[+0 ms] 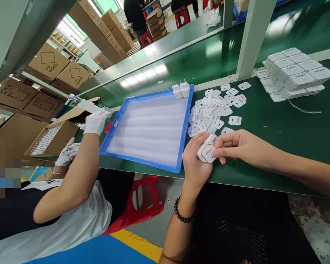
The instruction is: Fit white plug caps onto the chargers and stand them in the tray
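Note:
My left hand (195, 161) is wrapped round small white chargers (207, 153), whose rounded-square faces carry grey print; its palm hides their far ends. My right hand (232, 148) closes thumb and forefinger at the right edge of a printed white card (209, 152) lying against the nearer charger's face. Just beyond both hands spreads a loose heap of white printed cards (209, 112), each with a small slot. Left of the heap is a blue-rimmed tray (179, 161) with a white lining, and two white plug chargers (180, 90) stand at its far right corner.
Stacked sheets of white cards (299, 73) sit at the far right, near a green-grey post (254, 40). At left, a co-worker's gloved hand (95, 121) reaches toward the tray, beside an open carton (48, 137) of white pieces. A red stool (143, 201) stands below the bench.

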Action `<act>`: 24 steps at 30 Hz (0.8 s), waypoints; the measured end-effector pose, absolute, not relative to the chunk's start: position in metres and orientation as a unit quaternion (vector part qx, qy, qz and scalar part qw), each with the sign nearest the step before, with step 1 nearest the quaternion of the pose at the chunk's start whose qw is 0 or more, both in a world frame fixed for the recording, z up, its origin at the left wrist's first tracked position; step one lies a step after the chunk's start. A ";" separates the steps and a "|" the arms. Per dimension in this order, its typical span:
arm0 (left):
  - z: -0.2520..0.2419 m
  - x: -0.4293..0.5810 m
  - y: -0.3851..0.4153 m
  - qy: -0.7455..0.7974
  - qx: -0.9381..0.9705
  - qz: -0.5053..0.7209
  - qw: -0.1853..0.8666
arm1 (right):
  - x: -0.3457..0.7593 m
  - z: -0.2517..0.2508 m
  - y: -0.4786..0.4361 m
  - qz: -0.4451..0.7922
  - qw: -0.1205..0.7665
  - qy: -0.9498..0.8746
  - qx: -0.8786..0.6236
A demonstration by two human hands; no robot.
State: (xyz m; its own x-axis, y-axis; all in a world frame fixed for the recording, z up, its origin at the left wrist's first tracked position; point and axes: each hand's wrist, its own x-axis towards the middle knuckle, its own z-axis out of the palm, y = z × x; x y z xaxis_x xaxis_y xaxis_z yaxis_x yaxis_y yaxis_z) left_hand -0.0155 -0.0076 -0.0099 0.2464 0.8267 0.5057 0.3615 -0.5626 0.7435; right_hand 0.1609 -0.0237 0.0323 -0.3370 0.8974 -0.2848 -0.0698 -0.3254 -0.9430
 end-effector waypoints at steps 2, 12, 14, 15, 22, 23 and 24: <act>-0.009 -0.015 -0.007 0.393 0.750 0.471 0.247 | 0.160 0.033 -0.024 0.681 0.361 -0.450 -0.451; -0.009 -0.016 -0.007 0.389 0.757 0.466 0.242 | 0.157 0.036 -0.025 0.643 0.354 -0.485 -0.475; -0.010 -0.016 -0.006 0.384 0.758 0.468 0.242 | 0.158 0.036 -0.025 0.643 0.355 -0.486 -0.473; -0.010 -0.016 -0.006 0.381 0.760 0.468 0.241 | 0.158 0.035 -0.024 0.643 0.354 -0.488 -0.473; -0.011 -0.016 -0.005 0.370 0.773 0.464 0.225 | 0.160 0.034 -0.023 0.633 0.339 -0.506 -0.477; -0.010 -0.017 -0.005 0.370 0.774 0.463 0.222 | 0.160 0.034 -0.023 0.632 0.338 -0.507 -0.478; -0.010 -0.017 -0.005 0.370 0.776 0.462 0.219 | 0.161 0.034 -0.024 0.631 0.337 -0.508 -0.479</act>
